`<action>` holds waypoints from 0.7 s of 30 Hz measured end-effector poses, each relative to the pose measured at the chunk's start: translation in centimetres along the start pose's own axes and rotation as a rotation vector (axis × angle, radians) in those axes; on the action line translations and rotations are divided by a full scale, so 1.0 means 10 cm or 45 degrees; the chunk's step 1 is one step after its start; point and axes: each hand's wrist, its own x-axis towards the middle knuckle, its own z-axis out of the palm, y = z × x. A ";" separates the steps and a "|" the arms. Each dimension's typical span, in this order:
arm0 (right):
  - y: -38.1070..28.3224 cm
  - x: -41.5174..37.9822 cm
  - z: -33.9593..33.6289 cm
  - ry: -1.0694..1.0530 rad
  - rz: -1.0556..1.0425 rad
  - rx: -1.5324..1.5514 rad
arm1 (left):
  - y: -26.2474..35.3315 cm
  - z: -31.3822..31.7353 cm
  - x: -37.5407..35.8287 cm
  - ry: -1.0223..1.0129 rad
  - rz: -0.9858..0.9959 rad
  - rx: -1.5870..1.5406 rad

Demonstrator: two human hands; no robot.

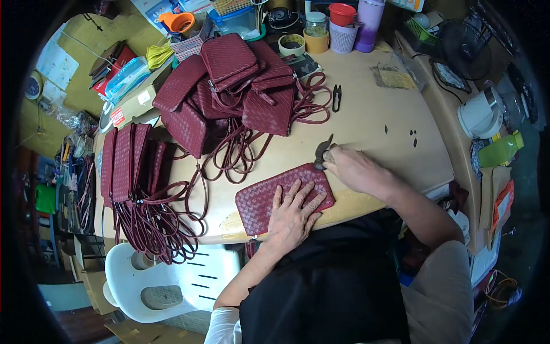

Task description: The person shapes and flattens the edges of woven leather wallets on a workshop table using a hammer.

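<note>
A maroon woven-pattern pouch (252,200) lies flat at the table's front edge. My left hand (293,209) rests on it, palm down with fingers spread. My right hand (355,169) is closed around a small dark hammer (322,153), its head close to the pouch's upper right corner; the handle is hidden in my fist. Beyond the pouch sits a heap of similar maroon bags (229,69) with thin straps. More of these bags (129,160) stand in a row at the left, their looped straps (166,223) hanging over the table edge.
Black thread snips (337,98) lie on the table (366,114), with small dark bits to their right. A tape roll (291,45), jars and a purple tumbler (369,23) line the back. A white plastic chair (129,275) stands at the front left.
</note>
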 end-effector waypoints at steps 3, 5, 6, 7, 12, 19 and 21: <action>0.07 -0.14 -0.08 -0.107 0.024 -0.029 | 0.00 -0.01 0.02 0.007 0.003 0.006; 0.01 -0.25 -0.06 0.242 -0.125 0.199 | -0.01 -0.01 0.01 -0.007 0.011 0.003; -0.05 -0.23 0.05 0.265 0.087 0.243 | -0.01 -0.01 0.01 -0.007 0.011 0.014; -0.01 -0.25 0.14 0.258 0.090 0.244 | 0.00 -0.02 0.00 -0.005 0.005 0.024; 0.05 -0.32 -0.03 0.149 -0.041 0.163 | -0.04 -0.01 -0.04 0.013 -0.010 -0.103; 0.21 -0.35 0.11 0.019 0.166 0.163 | -0.15 -0.44 -0.36 -0.187 -0.258 0.152; 0.50 -0.22 0.34 0.064 0.148 0.293 | -0.29 -0.43 -0.44 -0.206 -0.179 0.071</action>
